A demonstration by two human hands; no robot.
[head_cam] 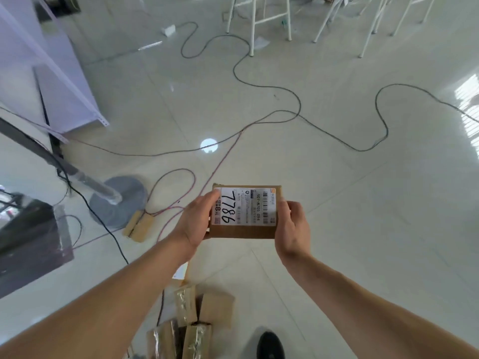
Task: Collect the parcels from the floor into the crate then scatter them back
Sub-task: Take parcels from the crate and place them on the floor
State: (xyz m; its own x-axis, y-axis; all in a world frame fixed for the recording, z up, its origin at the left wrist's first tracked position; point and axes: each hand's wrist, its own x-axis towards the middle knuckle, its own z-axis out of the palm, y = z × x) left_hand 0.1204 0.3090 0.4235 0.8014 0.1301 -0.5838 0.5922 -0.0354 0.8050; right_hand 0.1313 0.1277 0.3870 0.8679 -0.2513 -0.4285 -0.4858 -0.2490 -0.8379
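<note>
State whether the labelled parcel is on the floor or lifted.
Lifted: left hand and right hand grip the parcel above the floor.

A brown cardboard parcel with a white label (243, 213) sat at the frame's centre, gripped between the left hand (195, 224) at its left edge and the right hand (291, 229) at its right. Below it, at bottom centre, lay a pile of tape-wrapped cardboard parcels (191, 320), a black shoe (270, 344) just to its right. Left of centre stood a grey round stand base (121, 200), a flat cardboard piece (137, 226) just beside its lower right. A thin black cable (298, 99) wound across the upper middle. White metal stool legs (259, 19) stood upper right, a pale metal shelf unit (64, 86) upper left.
</note>
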